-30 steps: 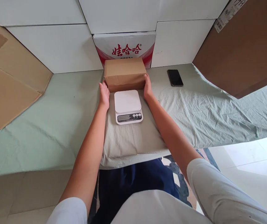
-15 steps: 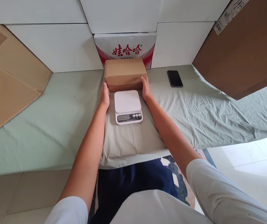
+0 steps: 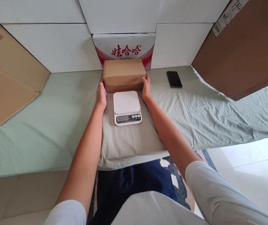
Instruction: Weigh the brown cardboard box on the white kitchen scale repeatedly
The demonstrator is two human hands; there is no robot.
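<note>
Left hand (image 3: 101, 93) and right hand (image 3: 146, 89) flat against box (image 3: 124, 74) ends, clamping it behind scale (image 3: 126, 107).

Red Chinese characters "娃哈哈" stand on the white carton (image 3: 124, 47) at the far middle; its smaller line underneath is unreadable.
</note>
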